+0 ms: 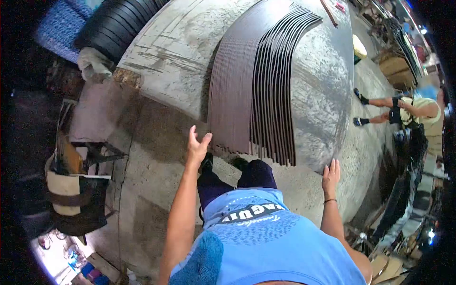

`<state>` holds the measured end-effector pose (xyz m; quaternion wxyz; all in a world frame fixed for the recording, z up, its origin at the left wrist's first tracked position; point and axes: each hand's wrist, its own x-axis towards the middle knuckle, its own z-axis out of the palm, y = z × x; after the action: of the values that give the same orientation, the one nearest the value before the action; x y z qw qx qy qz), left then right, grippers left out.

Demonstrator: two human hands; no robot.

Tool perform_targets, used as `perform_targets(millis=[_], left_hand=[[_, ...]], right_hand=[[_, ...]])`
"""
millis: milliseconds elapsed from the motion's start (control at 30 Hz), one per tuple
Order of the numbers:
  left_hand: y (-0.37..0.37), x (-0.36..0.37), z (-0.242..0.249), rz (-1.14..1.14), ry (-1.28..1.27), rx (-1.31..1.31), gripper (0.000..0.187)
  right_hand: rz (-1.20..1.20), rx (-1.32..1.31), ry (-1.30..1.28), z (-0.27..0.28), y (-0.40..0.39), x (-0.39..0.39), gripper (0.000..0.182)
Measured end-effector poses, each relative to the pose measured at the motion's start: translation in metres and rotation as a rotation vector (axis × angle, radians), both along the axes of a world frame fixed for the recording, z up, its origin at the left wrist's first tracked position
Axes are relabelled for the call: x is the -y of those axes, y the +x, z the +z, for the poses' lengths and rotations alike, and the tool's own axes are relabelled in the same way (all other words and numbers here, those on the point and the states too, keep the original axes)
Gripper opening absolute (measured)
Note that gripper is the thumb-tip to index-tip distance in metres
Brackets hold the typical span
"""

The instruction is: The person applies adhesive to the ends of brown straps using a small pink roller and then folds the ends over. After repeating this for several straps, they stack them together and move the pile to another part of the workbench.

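Note:
Long, thin dark strips [273, 90] lie side by side in a wide curved band, brownish on the left and black with gaps on the right. They rest on a worn grey tabletop [318, 80], their near ends just past its front edge. By the near left corner of the band is my left hand [197, 149], thumb and fingers apart with nothing between them. My right hand [331, 178] has its fingers stretched out at the table's near right corner, to the right of the strips.
Black ribbed rolls [116, 31] and a blue bundle [61, 28] sit at the upper left. A chair [78, 190] stands to my left. Across the floor on the right is another person [413, 111]. A thin brown strip [329, 12] lies at the table's far end.

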<state>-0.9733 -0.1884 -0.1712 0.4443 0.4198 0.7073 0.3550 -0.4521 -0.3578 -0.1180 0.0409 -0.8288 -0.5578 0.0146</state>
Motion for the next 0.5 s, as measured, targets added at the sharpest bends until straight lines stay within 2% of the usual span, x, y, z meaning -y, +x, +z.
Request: perform_targets(millis=[33, 100, 167, 200, 267, 300, 333, 400, 500], left_hand=[[-0.003, -0.008, 0.002, -0.041, -0.058, -0.006, 0.09], [-0.008, -0.02, 0.012, -0.113, -0.125, 0.07, 0.093], [-0.013, -0.028, 0.02, -0.185, -0.155, 0.147, 0.098], [-0.013, -0.029, 0.01, -0.21, -0.158, 0.191, 0.1], [-0.008, -0.034, 0.032, -0.223, -0.175, 0.312, 0.102], [-0.006, -0.037, 0.036, -0.245, -0.195, 0.285, 0.104], [-0.001, -0.035, 0.026, -0.241, -0.178, 0.299, 0.104], [0.003, -0.036, 0.02, -0.294, -0.273, 0.333, 0.102], [0.012, -0.035, 0.004, -0.292, -0.279, 0.481, 0.095]], right_hand=[[-0.093, -0.038, 0.031, 0.001, -0.013, 0.025, 0.054], [-0.232, 0.004, -0.064, -0.015, -0.042, 0.094, 0.058], [-0.358, -0.064, -0.232, -0.021, -0.085, 0.155, 0.063], [-0.391, -0.134, -0.326, -0.027, -0.105, 0.186, 0.063], [-0.468, -0.319, -0.475, -0.031, -0.141, 0.236, 0.061], [-0.512, -0.433, -0.533, -0.031, -0.159, 0.25, 0.059], [-0.54, -0.504, -0.474, -0.013, -0.187, 0.247, 0.055], [-0.76, -0.687, -0.507, -0.016, -0.208, 0.27, 0.054], [-0.838, -0.733, -0.431, 0.027, -0.244, 0.238, 0.056]])
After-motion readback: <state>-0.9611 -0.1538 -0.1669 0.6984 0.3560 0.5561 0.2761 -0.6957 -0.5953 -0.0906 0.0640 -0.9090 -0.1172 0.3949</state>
